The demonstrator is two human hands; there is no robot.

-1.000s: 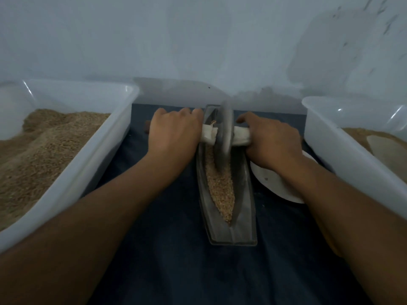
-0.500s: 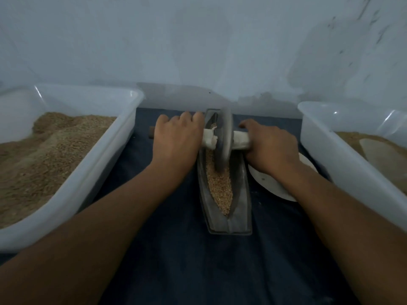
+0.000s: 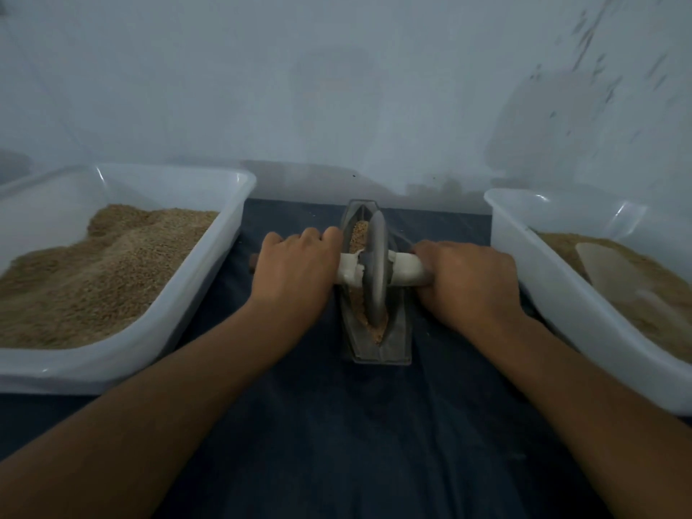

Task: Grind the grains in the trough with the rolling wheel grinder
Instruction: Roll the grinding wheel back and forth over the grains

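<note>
Both hands clamped on axle (image 3: pixel 406 270): left hand (image 3: pixel 296 273) at 9 o'clock of wheel (image 3: pixel 375 271), right hand (image 3: pixel 468 282) at 3. Trough (image 3: pixel 400 331) lying lengthwise from 6 to 12, grains (image 3: pixel 376 331) inside; wheel upright mid-trough, equally near both hands.

Single head view, looking forward and down, close over trough (image 3: pixel 400 331) between forearms.

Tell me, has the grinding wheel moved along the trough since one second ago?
Yes. The wheel rolled toward the person, from the trough's far end to about its middle.
</note>
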